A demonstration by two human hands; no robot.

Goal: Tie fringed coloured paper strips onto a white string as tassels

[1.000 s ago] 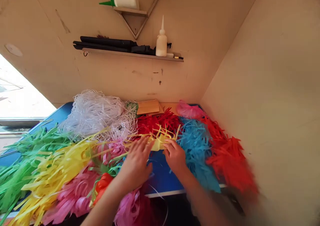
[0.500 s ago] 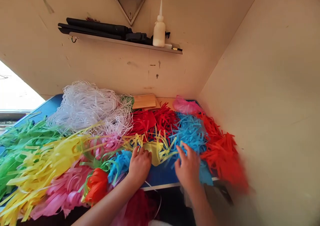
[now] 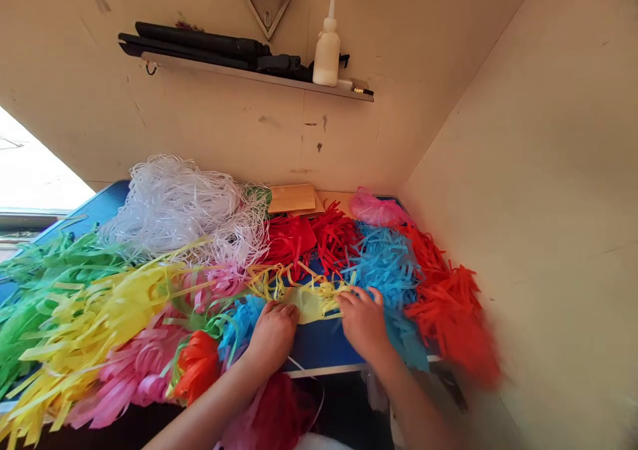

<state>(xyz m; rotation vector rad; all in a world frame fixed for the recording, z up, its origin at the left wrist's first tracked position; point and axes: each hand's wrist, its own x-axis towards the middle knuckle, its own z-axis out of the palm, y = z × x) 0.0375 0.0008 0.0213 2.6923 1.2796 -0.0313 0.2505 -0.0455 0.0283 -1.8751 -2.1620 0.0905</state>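
Observation:
Between my hands lies a small yellow fringed paper (image 3: 310, 307), plain in the middle, with cut strips spreading at both ends. My left hand (image 3: 275, 334) is closed on its left end, the fingers curled down over the paper. At the other end, my right hand (image 3: 365, 322) has its fingers bent onto the yellow strips; its fingertips partly hide what they grip. Blue fringed paper (image 3: 240, 324) sits just left of my left hand. A larger pile of blue fringed paper (image 3: 386, 264) is beside my right hand.
Fringed papers cover much of the blue table (image 3: 319, 350): yellow (image 3: 119, 304), green (image 3: 60, 270), pink (image 3: 134, 370) and red (image 3: 453, 304). White strings (image 3: 174, 211) are heaped at the back. A bottle (image 3: 327, 54) stands on the wall shelf (image 3: 224, 72).
My right hand has come in leftward onto the yellow strips, its raised fingers now lowered. The strips that stood up lie flatter. My left hand stays at the left end.

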